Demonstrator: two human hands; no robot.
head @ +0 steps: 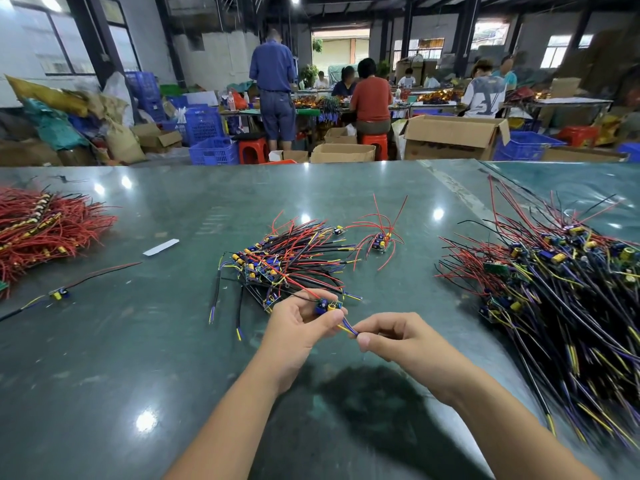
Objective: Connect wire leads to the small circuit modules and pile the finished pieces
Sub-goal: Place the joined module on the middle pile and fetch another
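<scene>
Left hand (300, 318) holds the module (329, 305); right hand (389, 332), at its four o'clock, pinches the leads (348, 328).

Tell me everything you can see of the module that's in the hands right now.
The small circuit module is a little board carrying a blue block and a yellow-topped cylinder. The left hand pinches it above the green table, near the middle pile. Red and black leads run from it toward that pile; yellow and purple leads run to the right hand, which pinches them.
</scene>
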